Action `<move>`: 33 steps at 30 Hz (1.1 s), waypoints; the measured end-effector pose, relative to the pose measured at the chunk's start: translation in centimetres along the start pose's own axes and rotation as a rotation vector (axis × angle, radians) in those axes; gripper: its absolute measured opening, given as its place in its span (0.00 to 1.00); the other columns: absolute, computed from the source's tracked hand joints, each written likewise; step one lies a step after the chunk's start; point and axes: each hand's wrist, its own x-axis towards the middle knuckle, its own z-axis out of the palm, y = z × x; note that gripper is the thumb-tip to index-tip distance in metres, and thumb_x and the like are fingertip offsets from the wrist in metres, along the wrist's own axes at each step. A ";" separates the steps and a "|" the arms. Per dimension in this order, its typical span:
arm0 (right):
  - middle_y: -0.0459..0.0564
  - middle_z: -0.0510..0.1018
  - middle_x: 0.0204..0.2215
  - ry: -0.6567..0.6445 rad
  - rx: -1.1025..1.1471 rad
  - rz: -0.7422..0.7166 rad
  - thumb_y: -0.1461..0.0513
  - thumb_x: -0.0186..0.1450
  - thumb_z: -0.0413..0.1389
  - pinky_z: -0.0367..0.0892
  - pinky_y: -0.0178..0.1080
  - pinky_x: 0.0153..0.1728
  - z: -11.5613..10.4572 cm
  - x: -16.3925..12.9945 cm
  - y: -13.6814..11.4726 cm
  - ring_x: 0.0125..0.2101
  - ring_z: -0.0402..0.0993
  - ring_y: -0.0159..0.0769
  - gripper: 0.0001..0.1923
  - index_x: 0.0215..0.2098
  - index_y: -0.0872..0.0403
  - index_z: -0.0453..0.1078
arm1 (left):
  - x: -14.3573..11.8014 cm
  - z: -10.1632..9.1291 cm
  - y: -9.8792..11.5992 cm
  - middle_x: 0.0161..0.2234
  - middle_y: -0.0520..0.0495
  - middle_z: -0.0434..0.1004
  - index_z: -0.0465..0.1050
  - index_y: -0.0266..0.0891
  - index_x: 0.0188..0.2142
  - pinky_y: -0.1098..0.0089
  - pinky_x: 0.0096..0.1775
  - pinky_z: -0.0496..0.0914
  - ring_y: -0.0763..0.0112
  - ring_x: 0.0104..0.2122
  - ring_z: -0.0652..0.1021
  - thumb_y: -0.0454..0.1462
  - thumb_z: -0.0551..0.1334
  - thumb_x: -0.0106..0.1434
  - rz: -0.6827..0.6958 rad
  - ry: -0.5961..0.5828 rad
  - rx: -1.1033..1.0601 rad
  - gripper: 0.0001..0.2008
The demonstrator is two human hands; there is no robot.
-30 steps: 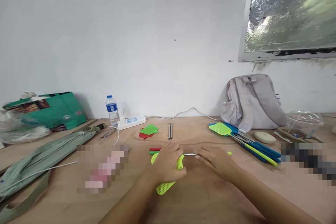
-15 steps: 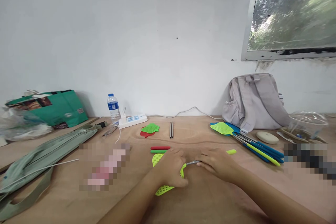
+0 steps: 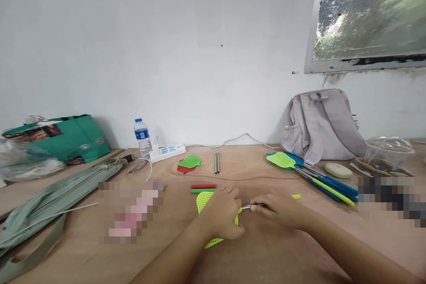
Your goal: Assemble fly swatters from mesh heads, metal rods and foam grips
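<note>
My left hand (image 3: 221, 214) is closed over the neck of a yellow-green fly swatter head (image 3: 204, 200), whose perforated face shows on both sides of the hand. A thin metal rod (image 3: 246, 207) runs from that neck to my right hand (image 3: 281, 208), which pinches it between thumb and fingers. Past my right hand sticks out a yellow-green handle end (image 3: 296, 197); the stretch between is hidden. Just beyond my left hand lie a red handle (image 3: 203, 186) and a green handle (image 3: 202, 191). Farther back are a green swatter head (image 3: 190, 161) over a red one (image 3: 182, 168), beside metal rods (image 3: 217, 163).
Whole fly swatters (image 3: 328, 186) lie in a pile at right, near a grey backpack (image 3: 322, 128), a pale oval object (image 3: 338, 170) and a clear plastic container (image 3: 389, 153). A water bottle (image 3: 142, 135), power strip (image 3: 168, 152), green bag (image 3: 80, 137) and grey-green fabric bag (image 3: 66, 191) occupy the left.
Both hands, with the swatter head and rod, have shifted slightly right in the view. My right hand's fingers have curled more around the rod.
</note>
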 end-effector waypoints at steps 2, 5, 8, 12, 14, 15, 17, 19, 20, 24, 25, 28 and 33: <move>0.48 0.76 0.39 0.040 -0.062 -0.003 0.52 0.65 0.41 0.59 0.36 0.35 0.1 0.0 -0.2 0.37 0.70 0.37 0.18 0.40 0.49 0.69 | 0.0 -0.1 0.1 0.28 0.49 0.64 0.67 0.37 0.24 0.66 0.35 0.59 0.67 0.32 0.65 0.45 0.61 0.44 -0.008 0.008 -0.007 0.13; 0.48 0.76 0.35 0.099 -0.126 0.027 0.52 0.64 0.42 0.59 0.36 0.33 0.4 0.1 -0.2 0.34 0.70 0.37 0.16 0.38 0.51 0.67 | -0.1 -0.3 0.0 0.28 0.49 0.65 0.67 0.37 0.24 0.66 0.35 0.59 0.67 0.32 0.66 0.44 0.61 0.45 -0.014 0.020 -0.011 0.12; 0.48 0.76 0.30 0.126 -0.169 0.081 0.51 0.64 0.43 0.56 0.34 0.27 0.8 0.2 -0.2 0.30 0.70 0.36 0.16 0.34 0.52 0.64 | -0.2 -0.4 -0.2 0.28 0.49 0.65 0.67 0.37 0.24 0.66 0.34 0.59 0.67 0.32 0.66 0.43 0.60 0.47 -0.005 0.038 0.003 0.10; 0.47 0.74 0.28 0.124 -0.184 0.103 0.51 0.64 0.41 0.53 0.33 0.25 1.3 0.4 -0.5 0.28 0.68 0.35 0.15 0.32 0.52 0.62 | -0.3 -0.1 -0.5 0.29 0.48 0.66 0.68 0.37 0.26 0.67 0.34 0.59 0.67 0.32 0.66 0.41 0.58 0.53 0.025 0.071 0.055 0.08; 0.46 0.73 0.27 0.110 -0.108 0.117 0.52 0.64 0.42 0.52 0.32 0.24 1.4 0.3 -0.9 0.27 0.67 0.33 0.15 0.31 0.52 0.61 | -0.2 0.1 -0.6 0.29 0.48 0.66 0.69 0.37 0.28 0.66 0.34 0.59 0.67 0.33 0.67 0.41 0.56 0.55 0.046 0.084 0.095 0.09; 0.46 0.72 0.26 0.101 -0.059 0.124 0.52 0.64 0.42 0.52 0.32 0.24 1.3 0.3 -1.1 0.26 0.66 0.32 0.14 0.30 0.53 0.60 | -0.2 0.2 -0.6 0.29 0.47 0.66 0.69 0.36 0.28 0.66 0.34 0.59 0.66 0.33 0.67 0.40 0.55 0.56 0.061 0.088 0.117 0.10; 0.44 0.70 0.24 0.077 0.035 0.136 0.53 0.64 0.43 0.51 0.31 0.23 1.2 0.3 -1.4 0.24 0.63 0.30 0.14 0.28 0.53 0.59 | -0.1 0.4 -0.7 0.29 0.47 0.66 0.70 0.36 0.28 0.65 0.34 0.59 0.66 0.34 0.67 0.40 0.55 0.57 0.092 0.091 0.151 0.10; 0.43 0.68 0.22 0.053 0.112 0.152 0.54 0.63 0.44 0.50 0.31 0.22 1.0 0.4 -1.6 0.23 0.60 0.28 0.13 0.26 0.53 0.57 | 0.0 0.5 -0.7 0.29 0.47 0.66 0.70 0.36 0.28 0.65 0.34 0.59 0.66 0.33 0.67 0.40 0.55 0.57 0.106 0.092 0.169 0.09; 0.42 0.66 0.21 0.046 0.140 0.163 0.54 0.63 0.44 0.50 0.31 0.22 0.9 0.4 -1.7 0.22 0.58 0.28 0.13 0.25 0.54 0.56 | 0.0 0.5 -0.7 0.29 0.47 0.66 0.70 0.36 0.27 0.65 0.34 0.59 0.66 0.33 0.66 0.39 0.55 0.57 0.108 0.094 0.174 0.09; 0.41 0.64 0.20 0.048 0.193 0.183 0.55 0.62 0.45 0.49 0.31 0.22 0.7 0.5 -1.9 0.22 0.56 0.27 0.14 0.24 0.53 0.54 | 0.1 0.2 -0.6 0.28 0.48 0.65 0.69 0.36 0.26 0.65 0.34 0.58 0.67 0.33 0.66 0.38 0.54 0.58 0.111 0.114 0.176 0.09; 0.41 0.64 0.20 0.052 0.195 0.182 0.55 0.62 0.45 0.49 0.31 0.22 0.7 0.5 -1.9 0.22 0.56 0.27 0.13 0.24 0.53 0.54 | 0.1 0.1 -0.6 0.29 0.48 0.65 0.69 0.37 0.26 0.65 0.34 0.58 0.67 0.33 0.66 0.38 0.54 0.58 0.113 0.118 0.173 0.09; 0.42 0.65 0.21 0.062 0.172 0.186 0.55 0.62 0.45 0.49 0.31 0.22 0.7 0.4 -2.2 0.22 0.58 0.28 0.13 0.25 0.53 0.56 | 0.0 -0.1 -0.5 0.28 0.49 0.66 0.68 0.37 0.25 0.66 0.33 0.57 0.68 0.32 0.66 0.37 0.54 0.58 0.113 0.121 0.169 0.09; 0.44 0.69 0.23 0.119 0.070 0.181 0.53 0.63 0.44 0.50 0.32 0.22 1.2 0.6 -2.2 0.24 0.62 0.30 0.13 0.27 0.53 0.58 | -0.1 -0.5 -0.8 0.28 0.48 0.66 0.68 0.37 0.25 0.66 0.34 0.57 0.67 0.33 0.66 0.38 0.53 0.59 0.112 0.137 0.188 0.11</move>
